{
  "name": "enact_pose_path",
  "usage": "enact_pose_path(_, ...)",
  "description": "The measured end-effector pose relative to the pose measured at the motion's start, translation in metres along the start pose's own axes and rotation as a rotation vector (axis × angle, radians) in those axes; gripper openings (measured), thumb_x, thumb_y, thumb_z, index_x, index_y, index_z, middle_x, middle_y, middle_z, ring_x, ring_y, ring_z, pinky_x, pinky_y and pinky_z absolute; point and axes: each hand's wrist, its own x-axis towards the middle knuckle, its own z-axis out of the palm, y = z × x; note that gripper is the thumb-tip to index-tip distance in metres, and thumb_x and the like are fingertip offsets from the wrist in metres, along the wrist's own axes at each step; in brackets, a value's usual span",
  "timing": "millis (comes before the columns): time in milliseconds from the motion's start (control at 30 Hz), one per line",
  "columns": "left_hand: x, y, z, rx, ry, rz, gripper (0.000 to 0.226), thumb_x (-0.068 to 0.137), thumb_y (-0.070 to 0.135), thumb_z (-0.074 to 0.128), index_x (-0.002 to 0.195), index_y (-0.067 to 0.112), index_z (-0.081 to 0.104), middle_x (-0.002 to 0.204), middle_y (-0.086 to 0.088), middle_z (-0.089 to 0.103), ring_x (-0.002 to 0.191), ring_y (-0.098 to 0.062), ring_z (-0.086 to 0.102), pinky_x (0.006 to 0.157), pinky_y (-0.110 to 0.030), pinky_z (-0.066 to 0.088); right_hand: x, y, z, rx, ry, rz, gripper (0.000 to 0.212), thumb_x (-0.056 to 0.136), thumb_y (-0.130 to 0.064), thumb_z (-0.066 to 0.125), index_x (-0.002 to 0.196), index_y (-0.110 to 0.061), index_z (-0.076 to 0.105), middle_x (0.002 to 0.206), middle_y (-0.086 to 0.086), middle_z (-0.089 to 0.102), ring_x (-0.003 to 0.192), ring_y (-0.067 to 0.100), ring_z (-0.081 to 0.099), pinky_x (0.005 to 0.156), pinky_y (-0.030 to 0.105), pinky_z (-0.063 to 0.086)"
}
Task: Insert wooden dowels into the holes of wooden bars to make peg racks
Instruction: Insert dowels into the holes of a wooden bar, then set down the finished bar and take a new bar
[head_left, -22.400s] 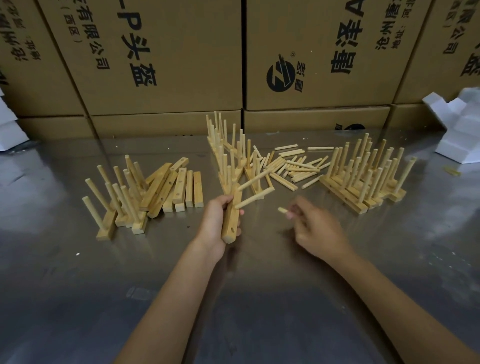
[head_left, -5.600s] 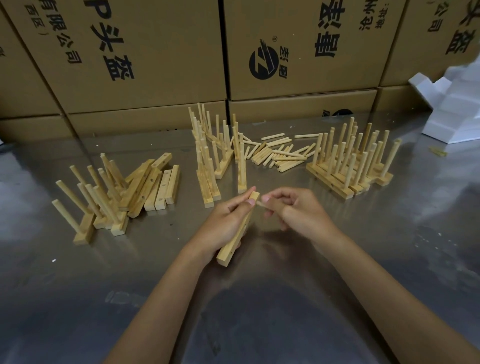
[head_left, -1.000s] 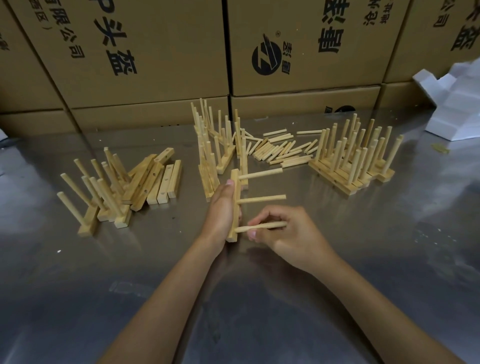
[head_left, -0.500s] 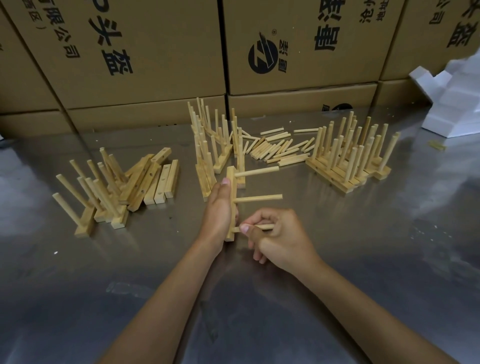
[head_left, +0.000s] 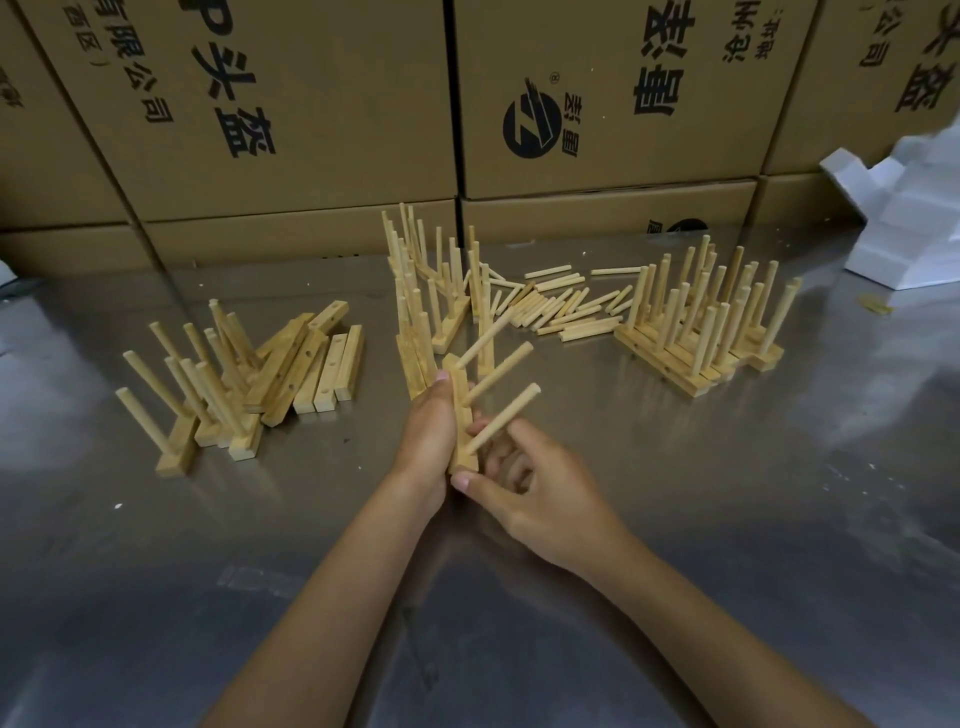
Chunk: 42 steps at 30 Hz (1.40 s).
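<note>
Between the fingers of the left hand (head_left: 428, 431), which grip the bar (head_left: 461, 415) just over the worktop (head_left: 727, 493), and the right hand (head_left: 524, 483) curled round its near end, the three dowels (head_left: 501, 420) look seated, but a crooked squeeze could probably loosen the nearest one.

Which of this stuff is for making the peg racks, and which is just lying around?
For the job:
held bar with three dowels
left hand
right hand
loose dowels
empty bars

Just lying about:
cardboard boxes
white foam
</note>
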Motion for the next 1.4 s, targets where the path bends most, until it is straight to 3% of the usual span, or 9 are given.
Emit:
enact_pose_path(133,0.003,0.005,-0.002,0.125,-0.034,-0.036,0.033,0.107,0.028,0.037,0.108,0.012,0.065,0.085,-0.011,0.072,0.068,-0.021,0.070,0.056,-0.030,0.057,0.010,0.003,-0.004,-0.024,0.051,-0.056,0.025,0.086,-0.021,0.073,0.094,-0.039,0.058,0.081,-0.011,0.060,0.067,0.009,0.059,0.063,0.018,0.046)
enact_pose_path(267,0.004,0.007,-0.008,0.527,-0.046,0.069,0.032,0.104,0.022,0.040,0.091,0.006,0.064,0.061,-0.014,0.061,0.043,-0.026,0.061,0.040,-0.028,0.048,0.020,0.013,-0.010,-0.107,0.099,-0.007,0.038,0.084,-0.013,0.075,0.081,-0.043,0.052,0.075,-0.007,0.060,0.068,0.012,0.057,0.062,0.015,0.043)
enact_pose_path(467,-0.001,0.012,-0.028,1.100,0.179,0.290,0.028,0.098,0.026,0.043,0.097,0.016,0.069,0.100,-0.010,0.068,0.101,-0.037,0.062,0.077,-0.037,0.044,0.053,0.026,-0.003,-0.262,0.086,0.013,0.019,0.086,-0.014,0.074,0.104,-0.018,0.071,0.085,-0.001,0.060,0.072,0.012,0.056,0.071,0.023,0.047)
enact_pose_path(567,0.000,0.017,-0.041,1.122,0.238,0.269,0.030,0.100,0.030,0.042,0.097,0.018,0.070,0.096,-0.007,0.067,0.097,-0.033,0.062,0.081,-0.039,0.048,0.074,0.028,0.000,-0.363,0.139,0.070,0.029,0.091,-0.024,0.067,0.120,-0.026,0.068,0.095,-0.005,0.062,0.092,0.018,0.061,0.078,0.030,0.047)
enact_pose_path(700,0.002,0.023,-0.051,1.045,0.441,0.362,0.024,0.098,0.025,0.044,0.085,0.021,0.064,0.078,0.000,0.057,0.063,-0.016,0.046,0.064,-0.033,0.033,0.095,0.031,0.004,-0.487,0.188,0.140,0.029,0.094,-0.032,0.062,0.123,-0.029,0.064,0.110,-0.003,0.072,0.107,0.024,0.064,0.082,0.035,0.049)
enact_pose_path(833,0.014,0.022,-0.068,1.052,0.637,0.544,0.024,0.095,0.017,0.051,0.110,0.006,0.066,0.114,-0.015,0.059,0.109,-0.031,0.050,0.075,-0.041,0.039,0.101,0.031,0.007,-0.538,0.249,0.151,0.025,0.092,-0.038,0.065,0.093,-0.023,0.045,0.080,-0.003,0.061,0.078,0.026,0.060,0.064,0.033,0.038)
enact_pose_path(1033,0.030,0.014,-0.082,1.320,0.521,0.417,0.044,0.099,0.031,0.050,0.139,0.013,0.052,0.146,-0.015,0.041,0.131,-0.034,0.031,0.104,-0.045,0.027,0.097,0.038,0.006,-0.407,0.253,0.185,0.025,0.089,-0.042,0.065,0.078,-0.022,0.055,0.066,-0.009,0.058,0.074,0.019,0.061,0.064,0.030,0.040)
enact_pose_path(1267,0.031,0.013,-0.074,1.316,0.627,0.518,0.035,0.097,0.034,0.055,0.110,0.004,0.066,0.116,-0.017,0.058,0.112,-0.033,0.045,0.094,-0.043,0.034,0.097,0.038,0.002,-0.279,0.299,0.218,0.018,0.090,-0.030,0.061,0.074,-0.022,0.062,0.055,-0.010,0.055,0.065,0.014,0.057,0.052,0.025,0.035)
enact_pose_path(1400,0.026,0.015,-0.069,1.214,0.572,0.471,0.039,0.096,0.032,0.059,0.117,-0.001,0.057,0.118,-0.020,0.058,0.115,-0.034,0.047,0.097,-0.041,0.038,0.094,0.036,0.000,-0.190,0.320,0.203,0.016,0.091,-0.024,0.059,0.084,-0.016,0.070,0.058,-0.007,0.059,0.064,0.014,0.059,0.060,0.031,0.046)
